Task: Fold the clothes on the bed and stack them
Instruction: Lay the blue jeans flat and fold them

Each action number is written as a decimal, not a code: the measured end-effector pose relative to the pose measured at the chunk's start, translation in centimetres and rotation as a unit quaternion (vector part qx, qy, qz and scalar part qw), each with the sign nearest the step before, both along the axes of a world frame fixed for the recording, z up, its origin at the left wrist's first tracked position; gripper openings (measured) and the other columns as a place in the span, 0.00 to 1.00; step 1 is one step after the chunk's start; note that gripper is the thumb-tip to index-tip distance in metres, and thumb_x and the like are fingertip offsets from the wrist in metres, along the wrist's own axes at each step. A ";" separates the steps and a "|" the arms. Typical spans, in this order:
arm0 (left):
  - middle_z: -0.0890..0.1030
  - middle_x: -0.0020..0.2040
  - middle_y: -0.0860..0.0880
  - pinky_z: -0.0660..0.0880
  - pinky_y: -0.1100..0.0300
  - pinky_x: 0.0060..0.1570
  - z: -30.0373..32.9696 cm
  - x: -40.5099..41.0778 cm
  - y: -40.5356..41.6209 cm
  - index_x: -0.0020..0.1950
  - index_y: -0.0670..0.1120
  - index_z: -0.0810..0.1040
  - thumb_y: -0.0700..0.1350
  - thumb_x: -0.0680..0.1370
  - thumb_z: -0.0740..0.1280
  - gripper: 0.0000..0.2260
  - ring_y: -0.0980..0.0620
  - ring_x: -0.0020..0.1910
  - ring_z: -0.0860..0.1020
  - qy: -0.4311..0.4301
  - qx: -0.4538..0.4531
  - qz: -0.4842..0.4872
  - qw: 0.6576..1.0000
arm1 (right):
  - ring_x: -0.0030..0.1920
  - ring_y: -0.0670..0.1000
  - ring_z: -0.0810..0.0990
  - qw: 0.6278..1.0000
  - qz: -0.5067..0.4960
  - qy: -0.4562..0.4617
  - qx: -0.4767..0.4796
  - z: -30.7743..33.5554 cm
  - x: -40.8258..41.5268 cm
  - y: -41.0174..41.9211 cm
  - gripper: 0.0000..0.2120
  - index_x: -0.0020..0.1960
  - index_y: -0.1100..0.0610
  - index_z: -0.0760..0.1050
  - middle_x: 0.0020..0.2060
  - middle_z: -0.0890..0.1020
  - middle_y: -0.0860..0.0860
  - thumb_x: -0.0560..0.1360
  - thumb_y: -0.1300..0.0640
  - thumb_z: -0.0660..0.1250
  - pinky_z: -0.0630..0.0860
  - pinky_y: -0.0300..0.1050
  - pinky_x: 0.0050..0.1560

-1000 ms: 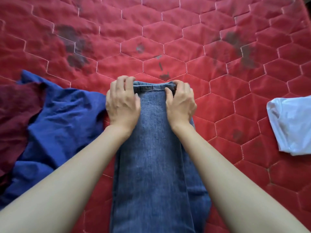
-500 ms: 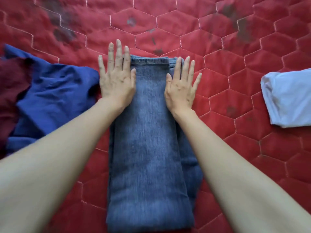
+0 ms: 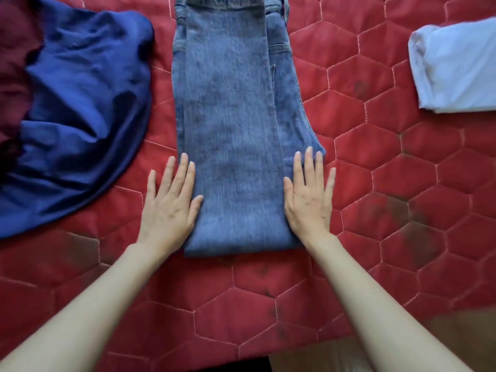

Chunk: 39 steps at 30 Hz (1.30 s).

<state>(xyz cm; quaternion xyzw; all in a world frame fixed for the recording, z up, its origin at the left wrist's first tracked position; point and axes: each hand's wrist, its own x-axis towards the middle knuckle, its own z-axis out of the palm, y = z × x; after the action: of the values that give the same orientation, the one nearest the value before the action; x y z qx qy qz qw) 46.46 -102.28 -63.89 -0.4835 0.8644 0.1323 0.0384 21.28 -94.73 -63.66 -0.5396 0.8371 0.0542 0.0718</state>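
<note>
Blue jeans [image 3: 233, 124] lie folded lengthwise and doubled over on the red quilted bed [image 3: 375, 157], running away from me. My left hand [image 3: 170, 208] lies flat with straight fingers at the jeans' near left edge. Flat on the near right edge rests my right hand [image 3: 308, 200], its fingers spread. A crumpled dark blue garment [image 3: 80, 116] lies to the left, over a dark red one [image 3: 13, 76]. A folded white garment [image 3: 456, 65] sits at the right.
The bed's near edge [image 3: 241, 355] runs along the bottom, with brown floor [image 3: 335, 355] beyond it at the lower right. Dark stains mark the quilt at the right.
Both hands let go of the jeans' far end, flattened, and slid toward me along the jeans to the near fold. The view tilted down toward the bed's edge.
</note>
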 end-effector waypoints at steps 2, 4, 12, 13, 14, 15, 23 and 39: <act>0.58 0.78 0.42 0.54 0.38 0.72 1.1 -0.9 0.6 0.75 0.37 0.61 0.48 0.79 0.53 0.27 0.42 0.77 0.56 0.006 -0.031 0.005 0.999 | 0.77 0.58 0.54 0.999 -0.018 0.007 -0.040 1.3 1.5 0.3 0.26 0.76 0.59 0.59 0.76 0.58 0.58 0.81 0.51 0.48 0.52 0.61 0.75; 0.59 0.78 0.42 0.52 0.40 0.73 1.8 -3.2 2.0 0.75 0.38 0.61 0.46 0.79 0.53 0.25 0.43 0.77 0.56 0.033 -0.063 -0.007 0.997 | 0.76 0.58 0.59 0.995 -0.002 -0.005 -0.097 1.9 4.6 -0.5 0.25 0.74 0.60 0.64 0.74 0.63 0.58 0.80 0.53 0.50 0.54 0.61 0.74; 0.55 0.79 0.44 0.56 0.41 0.73 -0.8 0.0 8.8 0.78 0.43 0.57 0.54 0.81 0.50 0.27 0.45 0.77 0.54 -0.016 0.000 -0.022 1.000 | 0.77 0.55 0.55 0.996 0.073 -0.043 -0.028 -1.2 7.9 6.7 0.26 0.77 0.54 0.58 0.77 0.58 0.54 0.81 0.47 0.51 0.53 0.58 0.76; 0.55 0.78 0.45 0.57 0.40 0.72 -1.0 1.5 9.3 0.78 0.43 0.57 0.55 0.81 0.50 0.27 0.46 0.77 0.54 -0.010 0.002 -0.037 0.999 | 0.77 0.54 0.55 0.996 0.070 -0.038 -0.028 -1.2 7.1 8.0 0.26 0.77 0.54 0.58 0.77 0.58 0.53 0.81 0.47 0.51 0.54 0.59 0.75; 0.55 0.79 0.45 0.58 0.40 0.72 -1.1 2.9 9.7 0.78 0.43 0.57 0.56 0.80 0.50 0.28 0.46 0.77 0.54 -0.003 0.008 -0.044 0.999 | 0.77 0.54 0.54 0.997 0.061 -0.041 -0.018 -1.1 6.3 9.1 0.27 0.78 0.54 0.56 0.77 0.57 0.53 0.81 0.46 0.49 0.54 0.60 0.75; 0.55 0.79 0.46 0.57 0.39 0.72 -1.1 4.2 10.0 0.78 0.43 0.57 0.57 0.80 0.50 0.29 0.47 0.77 0.54 -0.003 0.009 -0.047 0.999 | 0.77 0.54 0.53 0.997 0.053 -0.047 -0.008 -1.0 5.7 9.9 0.28 0.78 0.55 0.55 0.77 0.55 0.53 0.81 0.45 0.48 0.54 0.61 0.75; 0.65 0.75 0.42 0.60 0.39 0.71 -0.5 3.6 9.5 0.75 0.43 0.66 0.48 0.76 0.60 0.27 0.42 0.74 0.63 0.042 -0.112 -0.176 0.977 | 0.72 0.57 0.67 0.967 0.231 -0.002 -0.109 -0.2 4.1 10.9 0.26 0.72 0.58 0.68 0.71 0.69 0.59 0.75 0.55 0.64 0.62 0.63 0.71; 0.82 0.40 0.49 0.72 0.60 0.39 10.1 2.9 4.3 0.48 0.40 0.82 0.39 0.72 0.70 0.06 0.50 0.38 0.79 0.278 0.064 -0.067 0.956 | 0.41 0.51 0.81 0.942 0.118 -0.289 -0.123 12.0 0.4 6.6 0.06 0.49 0.59 0.81 0.41 0.84 0.50 0.72 0.62 0.72 0.76 0.49 0.43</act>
<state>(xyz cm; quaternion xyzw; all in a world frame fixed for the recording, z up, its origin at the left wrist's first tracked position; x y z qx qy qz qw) 49.41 -97.97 -53.84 -0.3650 0.8612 0.3135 -0.1639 21.64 -88.10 -51.66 -0.6314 0.7109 -0.1993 0.2370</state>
